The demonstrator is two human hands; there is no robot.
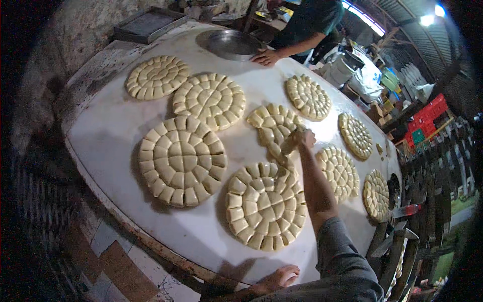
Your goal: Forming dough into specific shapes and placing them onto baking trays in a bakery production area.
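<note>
My right hand [305,137] reaches out over the middle of the white table, its fingers closed on dough at the side of a broken-up round of cut dough [274,121]. A strip of dough [274,147] runs from there toward the nearer dough round [264,206], which is scored into blocks. Low in the view, my left hand [283,277] rests near the table's front edge, fingers curled in, with nothing seen in them. Left of the middle lie a large dough round [182,160] and another dough round [209,99] behind it.
More dough rounds lie at the back left [157,77] and along the right side [308,97]. Across the table, a co-worker's hand [266,58] touches a round metal pan [234,45]. A dark rectangular tray [150,24] sits at the far left corner. A bottle [406,210] stands off the right edge.
</note>
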